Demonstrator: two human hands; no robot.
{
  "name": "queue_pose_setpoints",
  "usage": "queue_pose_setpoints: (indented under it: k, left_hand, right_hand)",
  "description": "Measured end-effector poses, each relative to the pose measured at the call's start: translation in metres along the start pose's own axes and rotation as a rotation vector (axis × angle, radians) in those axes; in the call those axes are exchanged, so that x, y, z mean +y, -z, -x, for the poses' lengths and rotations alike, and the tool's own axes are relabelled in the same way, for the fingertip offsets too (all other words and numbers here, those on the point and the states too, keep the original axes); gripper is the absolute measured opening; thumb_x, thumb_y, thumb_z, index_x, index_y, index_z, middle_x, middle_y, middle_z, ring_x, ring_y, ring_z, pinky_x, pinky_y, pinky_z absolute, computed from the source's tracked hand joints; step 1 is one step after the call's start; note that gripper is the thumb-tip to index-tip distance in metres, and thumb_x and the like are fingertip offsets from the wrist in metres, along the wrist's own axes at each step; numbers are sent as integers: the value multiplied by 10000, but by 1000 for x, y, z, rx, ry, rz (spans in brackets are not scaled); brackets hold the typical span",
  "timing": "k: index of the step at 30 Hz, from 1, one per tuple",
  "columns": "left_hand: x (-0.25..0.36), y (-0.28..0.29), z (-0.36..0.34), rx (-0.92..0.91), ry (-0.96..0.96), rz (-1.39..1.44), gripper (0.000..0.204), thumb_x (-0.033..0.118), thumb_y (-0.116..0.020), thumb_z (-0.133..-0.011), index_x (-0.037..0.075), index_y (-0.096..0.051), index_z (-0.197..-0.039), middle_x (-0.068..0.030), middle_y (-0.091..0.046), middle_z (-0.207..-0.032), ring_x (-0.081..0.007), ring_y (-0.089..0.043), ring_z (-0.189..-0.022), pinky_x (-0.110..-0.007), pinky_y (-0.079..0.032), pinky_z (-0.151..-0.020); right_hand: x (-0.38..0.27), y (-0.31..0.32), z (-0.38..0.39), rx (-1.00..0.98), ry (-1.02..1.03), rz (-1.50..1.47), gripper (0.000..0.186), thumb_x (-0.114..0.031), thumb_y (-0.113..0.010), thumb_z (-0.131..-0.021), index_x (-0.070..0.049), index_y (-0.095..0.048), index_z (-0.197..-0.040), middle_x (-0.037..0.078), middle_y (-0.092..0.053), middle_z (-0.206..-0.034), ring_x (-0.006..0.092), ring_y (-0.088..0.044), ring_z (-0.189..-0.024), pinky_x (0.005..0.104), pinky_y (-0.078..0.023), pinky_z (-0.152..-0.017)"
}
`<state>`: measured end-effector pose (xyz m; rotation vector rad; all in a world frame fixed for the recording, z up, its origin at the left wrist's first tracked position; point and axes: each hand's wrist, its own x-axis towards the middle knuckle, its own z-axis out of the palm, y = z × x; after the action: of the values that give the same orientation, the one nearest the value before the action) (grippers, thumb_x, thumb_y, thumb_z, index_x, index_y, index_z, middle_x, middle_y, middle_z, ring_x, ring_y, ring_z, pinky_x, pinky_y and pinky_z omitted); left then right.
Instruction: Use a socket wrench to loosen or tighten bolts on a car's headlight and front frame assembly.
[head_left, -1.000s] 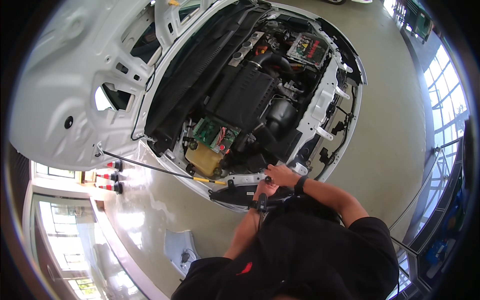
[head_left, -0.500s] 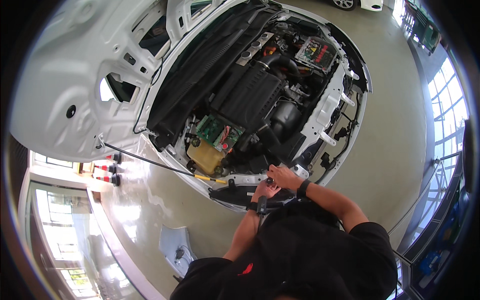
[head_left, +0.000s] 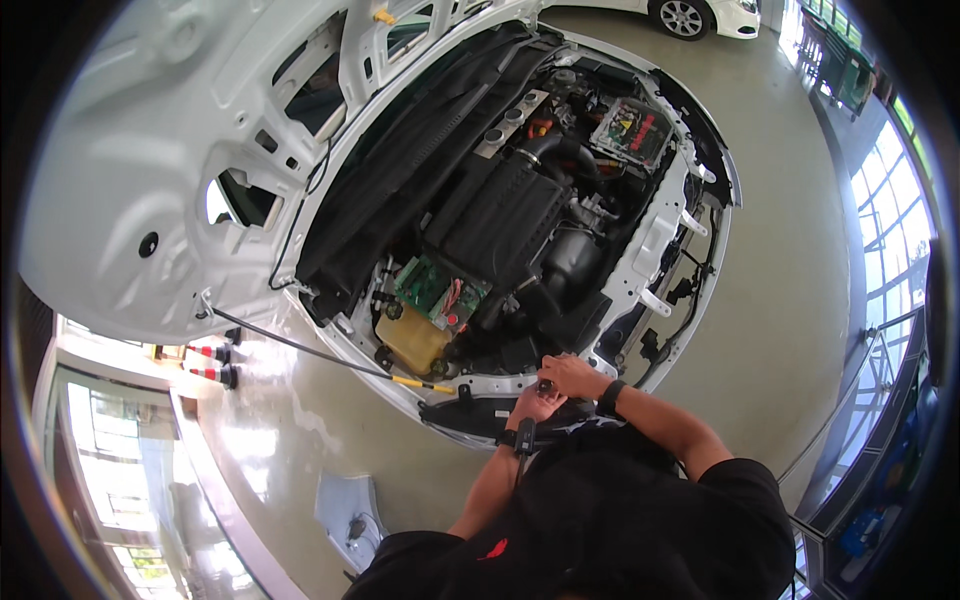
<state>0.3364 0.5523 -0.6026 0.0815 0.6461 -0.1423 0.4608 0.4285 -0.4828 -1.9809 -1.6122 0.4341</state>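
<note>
My left hand [head_left: 537, 405] is at the front edge of the open engine bay, palm partly up, its fingers curled around a small dark round part [head_left: 546, 387]. From the right, my right hand [head_left: 574, 377] reaches over with bent fingers closed at that same part. Its fingertips are partly hidden. Both hands are just above the white front panel [head_left: 500, 385] and beside the dark headlight [head_left: 478, 411]. Behind them lies a black box-shaped cover [head_left: 520, 353].
A prop rod [head_left: 300, 350] with a yellow end slants up to the raised white hood [head_left: 110, 200]. A yellowish fluid tank [head_left: 412, 340] and green circuit boards [head_left: 424, 284] sit left of the black engine cover [head_left: 492, 208]. A loose pale panel [head_left: 345, 505] lies on the floor.
The view has shifted, so the car sits slightly lower in the picture. Both hands stay together at the small dark part, with only slight finger movement.
</note>
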Motion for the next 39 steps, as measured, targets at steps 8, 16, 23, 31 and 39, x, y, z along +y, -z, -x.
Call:
queue_pose_setpoints:
  k: [8,16,23,31,39]
  left_hand:
    - [-20,-3,8,19,-397,-849,258,148,-327,-900,11,-504,-1026,-126,-561,-1043,-226,-552,-956,-417,-396,-899]
    - [1,-27,18,227,99,-126,247,182,-363,-895,55,-506,-1050,-101,-579,-1052,-238,-546,-1010,-423,-357,-947]
    - [3,27,-2,61,-317,-1240,278,132,-508,-838,38,-495,-1099,-81,-579,-1085,-225,-557,-1008,-317,-422,-877]
    - [10,-11,18,208,161,-10,277,172,-327,-903,65,-526,-1063,-79,-562,-1114,-223,-467,-1127,-472,-258,-1021]
    - [2,36,3,126,-285,-1689,251,231,-384,-898,138,-539,-1072,-60,-580,-1096,-235,-527,-1056,-495,-316,-979]
  right_hand:
    - [-8,-11,11,-47,-368,-229,425,-316,-702,-665,-85,-510,-966,138,-564,-864,320,-571,-833,409,-442,-665]
    - [1,0,4,-115,33,19,417,-229,-711,-638,-95,-547,-998,124,-496,-940,303,-575,-835,379,-469,-691]
    - [-3,-34,9,14,-564,-617,551,-322,-736,-587,-47,-449,-969,171,-497,-961,347,-555,-853,429,-457,-701]
    - [18,-11,-3,-8,133,-7,343,-249,-658,-672,-66,-482,-903,126,-460,-908,314,-573,-693,401,-472,-577]
    - [4,-21,5,63,-244,-197,386,-276,-684,-673,-49,-479,-908,133,-486,-920,333,-577,-719,443,-464,-620]
